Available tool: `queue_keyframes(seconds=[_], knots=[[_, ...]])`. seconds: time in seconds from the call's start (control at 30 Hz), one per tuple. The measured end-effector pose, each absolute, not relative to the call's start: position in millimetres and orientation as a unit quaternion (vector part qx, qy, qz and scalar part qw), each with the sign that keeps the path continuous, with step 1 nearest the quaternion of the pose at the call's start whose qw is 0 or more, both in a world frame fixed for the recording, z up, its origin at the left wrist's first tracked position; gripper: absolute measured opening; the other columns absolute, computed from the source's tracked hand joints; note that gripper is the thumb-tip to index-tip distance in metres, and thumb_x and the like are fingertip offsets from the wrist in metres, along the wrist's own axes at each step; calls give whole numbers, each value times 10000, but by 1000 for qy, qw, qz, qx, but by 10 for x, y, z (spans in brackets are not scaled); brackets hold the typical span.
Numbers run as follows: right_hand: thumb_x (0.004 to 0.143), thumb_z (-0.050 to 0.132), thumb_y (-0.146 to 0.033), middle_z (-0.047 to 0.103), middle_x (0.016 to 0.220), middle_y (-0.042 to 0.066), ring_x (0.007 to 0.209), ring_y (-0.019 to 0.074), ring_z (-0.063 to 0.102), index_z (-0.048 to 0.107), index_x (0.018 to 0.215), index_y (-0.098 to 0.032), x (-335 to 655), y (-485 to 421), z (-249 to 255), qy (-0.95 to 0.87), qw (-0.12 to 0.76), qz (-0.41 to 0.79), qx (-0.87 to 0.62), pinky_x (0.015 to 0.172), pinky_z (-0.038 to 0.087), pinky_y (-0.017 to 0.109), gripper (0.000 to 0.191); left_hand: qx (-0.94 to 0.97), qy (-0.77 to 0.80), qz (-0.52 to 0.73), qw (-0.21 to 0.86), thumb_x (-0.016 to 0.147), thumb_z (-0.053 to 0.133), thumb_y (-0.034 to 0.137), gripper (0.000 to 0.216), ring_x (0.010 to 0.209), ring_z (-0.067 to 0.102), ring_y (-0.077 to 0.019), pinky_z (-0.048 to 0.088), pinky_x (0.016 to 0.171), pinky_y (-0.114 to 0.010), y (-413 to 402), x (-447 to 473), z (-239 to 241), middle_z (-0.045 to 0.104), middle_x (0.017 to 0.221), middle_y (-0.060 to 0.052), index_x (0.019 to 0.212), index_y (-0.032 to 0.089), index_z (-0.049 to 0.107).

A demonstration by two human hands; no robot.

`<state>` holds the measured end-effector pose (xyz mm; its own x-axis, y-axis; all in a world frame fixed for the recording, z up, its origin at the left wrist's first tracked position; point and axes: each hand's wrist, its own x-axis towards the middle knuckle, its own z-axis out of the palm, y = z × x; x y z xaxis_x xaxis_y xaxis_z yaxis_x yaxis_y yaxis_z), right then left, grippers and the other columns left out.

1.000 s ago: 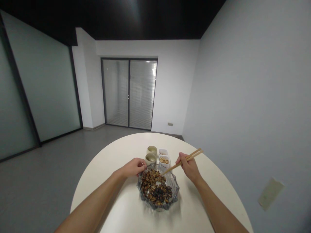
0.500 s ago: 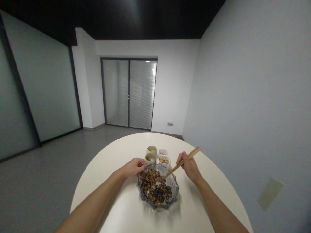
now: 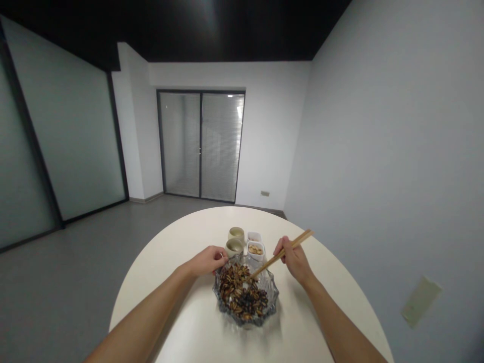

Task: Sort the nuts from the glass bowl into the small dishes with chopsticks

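My right hand [image 3: 293, 258]: fingers pinched on chopsticks [image 3: 282, 254], tips angled down into the glass bowl [image 3: 245, 295] of seeds at table centre. My left hand [image 3: 207, 260]: curled, gripping the bowl's far-left rim.

The bowl [image 3: 274, 293] looks like cut glass, faceted and glossy. The chopsticks [image 3: 266, 265] are pale, matt wood. The table [image 3: 196, 327] is smooth and cream with a faint sheen, and the cups [image 3: 236, 234] look like glazed ceramic.
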<state>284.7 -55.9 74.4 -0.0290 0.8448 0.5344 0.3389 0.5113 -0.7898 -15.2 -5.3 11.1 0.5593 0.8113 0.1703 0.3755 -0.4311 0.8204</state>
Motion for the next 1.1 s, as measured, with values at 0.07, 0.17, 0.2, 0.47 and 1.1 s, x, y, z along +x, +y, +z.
queue_keyframes(seconds=[0.07,0.17,0.2,0.47,1.1], knots=[[910,311,-749,420,403,-13,405,122,417,633,563,-177,2852,-560,744,-677,550,227,-433,405,316,238,742,796,372,284,385,863,573,443,313,553,492,-114,358,539,-210,-53,-151,111,521,591,29,786,140,598],[932,319,-715,439,412,-6,411,126,431,635,566,-180,2852,-565,747,-672,569,214,-423,413,329,244,721,795,370,284,387,862,574,462,332,551,489,-114,359,542,-212,-62,-145,123,520,589,28,786,140,596],[937,323,-707,448,417,-3,417,129,439,634,566,-182,2849,-568,749,-669,577,209,-420,418,336,246,714,795,371,284,387,858,579,470,338,551,488,-115,359,543,-214,-66,-142,129,520,588,28,783,141,596],[958,350,-659,505,472,15,469,147,483,650,598,-188,2761,-594,724,-637,634,167,-406,470,390,267,665,798,370,285,381,850,584,500,366,557,500,-121,365,552,-218,-82,-127,154,525,575,28,768,143,591],[964,360,-637,539,539,22,533,168,500,681,667,-203,2665,-624,710,-644,634,158,-397,515,426,283,616,796,383,279,377,859,567,495,363,522,468,-111,310,503,-212,-95,-120,162,515,564,30,756,148,582]])
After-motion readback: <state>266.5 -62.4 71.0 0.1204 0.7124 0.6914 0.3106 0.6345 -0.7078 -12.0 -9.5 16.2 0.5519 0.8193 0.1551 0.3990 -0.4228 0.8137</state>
